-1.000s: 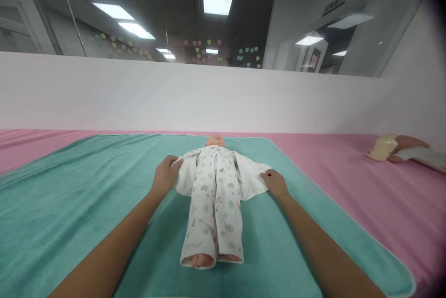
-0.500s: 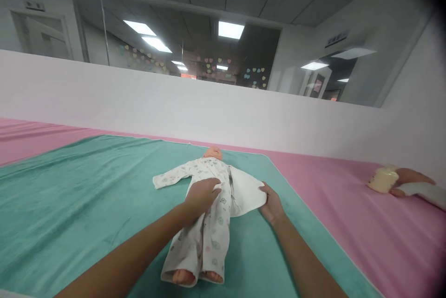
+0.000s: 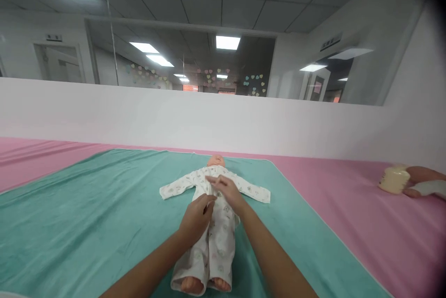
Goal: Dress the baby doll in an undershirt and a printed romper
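Note:
A baby doll [image 3: 216, 160] lies on its back on a green cloth [image 3: 114, 214], its head away from me and its bare feet toward me. It wears a white printed romper [image 3: 221, 242], both sleeves spread out to the sides. My left hand [image 3: 197, 219] is at the middle of the romper's front, thumb and fingers pinched together on the fabric. Above the doll's chest and belly, my right hand [image 3: 228, 191] has its fingers stretched out over the romper's front; whether they press on it I cannot tell. Part of the front opening is hidden by my hands.
Pink cloth [image 3: 348, 200] shows beyond the green one. At the far right stands a cream-coloured bottle [image 3: 393, 179], beside a skin-coloured and white shape [image 3: 423, 182] I cannot make out. A low white wall [image 3: 174, 119] with glass above closes off the back.
My right hand has let go of the romper's white front flap and moved left over the doll's chest. The flap now lies folded in, baring the right-side sleeve. The view has tilted up slightly.

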Tool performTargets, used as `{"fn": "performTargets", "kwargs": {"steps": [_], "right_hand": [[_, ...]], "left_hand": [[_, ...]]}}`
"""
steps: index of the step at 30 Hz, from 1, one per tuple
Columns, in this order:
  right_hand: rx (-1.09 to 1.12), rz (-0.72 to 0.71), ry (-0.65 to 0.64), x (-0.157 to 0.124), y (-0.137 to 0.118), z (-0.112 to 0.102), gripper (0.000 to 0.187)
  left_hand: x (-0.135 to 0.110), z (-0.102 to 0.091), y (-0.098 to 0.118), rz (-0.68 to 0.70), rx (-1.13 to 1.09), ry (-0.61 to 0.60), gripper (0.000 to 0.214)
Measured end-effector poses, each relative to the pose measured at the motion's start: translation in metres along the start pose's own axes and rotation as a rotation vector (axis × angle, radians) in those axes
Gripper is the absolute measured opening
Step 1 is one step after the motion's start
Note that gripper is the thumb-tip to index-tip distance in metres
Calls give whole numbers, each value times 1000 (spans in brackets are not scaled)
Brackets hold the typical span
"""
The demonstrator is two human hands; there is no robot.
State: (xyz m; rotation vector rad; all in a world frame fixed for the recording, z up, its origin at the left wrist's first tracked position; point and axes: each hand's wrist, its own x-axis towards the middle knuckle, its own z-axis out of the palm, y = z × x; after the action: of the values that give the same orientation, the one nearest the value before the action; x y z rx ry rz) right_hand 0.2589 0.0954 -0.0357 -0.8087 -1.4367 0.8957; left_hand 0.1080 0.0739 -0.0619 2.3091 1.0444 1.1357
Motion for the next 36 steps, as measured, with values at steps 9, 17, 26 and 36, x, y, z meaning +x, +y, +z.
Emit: {"fn": "performTargets", "kwargs": {"steps": [9,17,26,36], "right_hand": [[167,19,309,-15,21,1,38],[-594,-172,430,-13,35,-4,11],[-641,-160,266,-11,38,6,12],[-776,16,351,19,41,-6,21]], "left_hand": [[52,-15,-28,-253,-112,269,28],[135,7,-58,-431,11,28,47],[154,1,-101,-462,-24,-10,26],[142,-6,-63,-327,-422,-58,27]]}}
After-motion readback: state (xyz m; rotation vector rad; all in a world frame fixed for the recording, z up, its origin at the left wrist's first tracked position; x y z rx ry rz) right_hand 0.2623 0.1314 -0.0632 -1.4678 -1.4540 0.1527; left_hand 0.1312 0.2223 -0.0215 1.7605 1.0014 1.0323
